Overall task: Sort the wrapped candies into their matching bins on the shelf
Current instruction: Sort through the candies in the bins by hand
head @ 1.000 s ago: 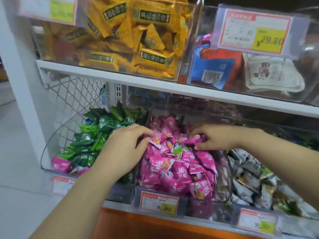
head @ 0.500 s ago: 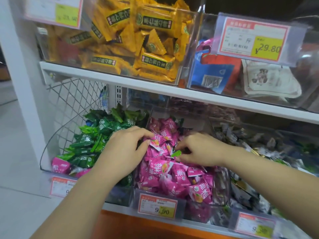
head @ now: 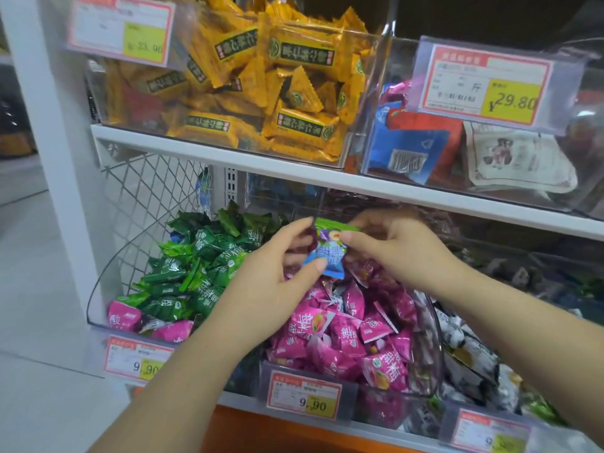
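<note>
The left hand (head: 271, 282) and right hand (head: 395, 250) are shown pinching a small blue plastic-wrapped candy (head: 328, 255), held upright (long axis 12 to 6 o'clock) above the clear plastic bin of pink candies (head: 433, 348), the left at 7, the right at 3 o'clock.

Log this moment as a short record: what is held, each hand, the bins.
held: blue candy, green top edge
left hand: pinches its lower edge
right hand: pinches its upper right
under it: pink candy bin
misplaced: pink candies at the front of the green candy bin
</note>
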